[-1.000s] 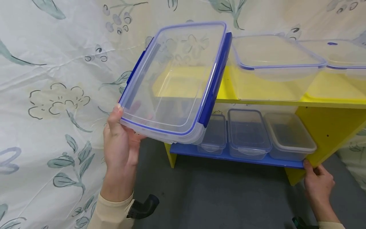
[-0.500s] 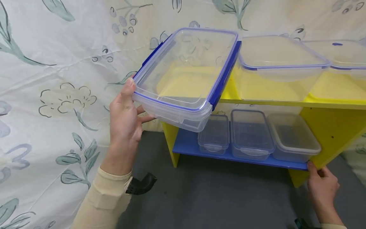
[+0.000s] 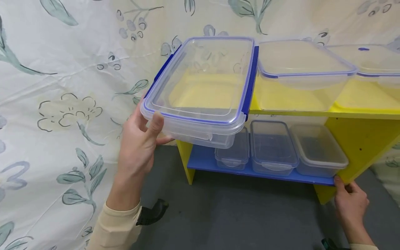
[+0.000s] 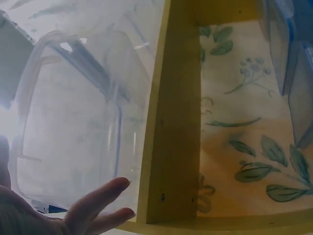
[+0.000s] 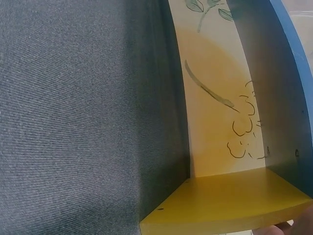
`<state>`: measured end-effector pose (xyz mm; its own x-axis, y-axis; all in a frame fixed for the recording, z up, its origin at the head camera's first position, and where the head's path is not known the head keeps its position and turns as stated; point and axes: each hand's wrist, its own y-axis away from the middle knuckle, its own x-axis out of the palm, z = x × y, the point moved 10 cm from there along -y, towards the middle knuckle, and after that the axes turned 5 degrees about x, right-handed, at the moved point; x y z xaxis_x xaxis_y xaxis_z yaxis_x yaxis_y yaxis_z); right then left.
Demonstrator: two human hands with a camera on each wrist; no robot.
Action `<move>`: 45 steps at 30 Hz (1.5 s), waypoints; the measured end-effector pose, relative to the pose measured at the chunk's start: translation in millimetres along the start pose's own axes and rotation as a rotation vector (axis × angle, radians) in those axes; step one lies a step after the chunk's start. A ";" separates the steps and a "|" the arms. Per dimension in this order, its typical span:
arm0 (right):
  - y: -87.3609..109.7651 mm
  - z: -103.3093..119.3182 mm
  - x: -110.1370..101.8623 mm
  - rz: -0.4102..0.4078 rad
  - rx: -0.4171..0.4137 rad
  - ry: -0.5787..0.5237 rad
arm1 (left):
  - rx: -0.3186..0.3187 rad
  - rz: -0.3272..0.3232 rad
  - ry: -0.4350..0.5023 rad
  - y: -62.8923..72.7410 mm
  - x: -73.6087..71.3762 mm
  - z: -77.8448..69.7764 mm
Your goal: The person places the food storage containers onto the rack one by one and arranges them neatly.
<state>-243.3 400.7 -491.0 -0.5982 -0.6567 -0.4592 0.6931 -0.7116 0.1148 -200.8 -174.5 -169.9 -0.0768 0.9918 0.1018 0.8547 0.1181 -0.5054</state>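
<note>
A clear plastic food container (image 3: 200, 119) with a blue-sealed lid and blue side clips is at the left end of the yellow shelf unit's top. My left hand (image 3: 137, 142) holds its near left corner, thumb on the front rim and fingers underneath. In the left wrist view, the container's (image 4: 68, 112) clear underside shows beside the yellow side panel, with two fingers (image 4: 98, 200) spread below. My right hand (image 3: 351, 201) grips the shelf unit (image 3: 359, 142) at its lower right front corner, beside the blue board. Only a bit of this hand (image 5: 276, 229) shows in the right wrist view.
Two more lidded containers, the nearer one (image 3: 306, 60) beside the held one, stand on the yellow top. Below, a small container (image 3: 232, 152), a middle one (image 3: 273, 146) and a whitish-lidded one (image 3: 318, 146) line the blue board (image 3: 203, 161). Patterned cloth (image 3: 68, 146) hangs behind and left.
The container has come down from a steep tilt to nearly level over the shelf top. My left thumb has shifted from its left side onto the front rim. The right hand stays in place.
</note>
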 end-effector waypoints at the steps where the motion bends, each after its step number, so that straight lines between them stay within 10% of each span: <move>1: -0.2 -0.2 0.5 0.003 0.001 0.009 | 0.022 0.013 -0.004 1.6 2.2 -2.0; 17: -4.4 -3.4 0.3 0.010 0.031 -0.001 | 0.188 -0.077 -0.426 -6.1 20.3 -25.5; 45: -0.8 -5.1 -1.1 -0.017 0.025 -0.011 | 0.252 -0.224 -0.613 -44.3 17.1 -15.1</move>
<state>-241.1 403.3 -495.1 -0.6146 -0.6470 -0.4512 0.6726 -0.7287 0.1286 -232.2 -163.5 -132.9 -0.5760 0.7822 -0.2375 0.6454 0.2567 -0.7194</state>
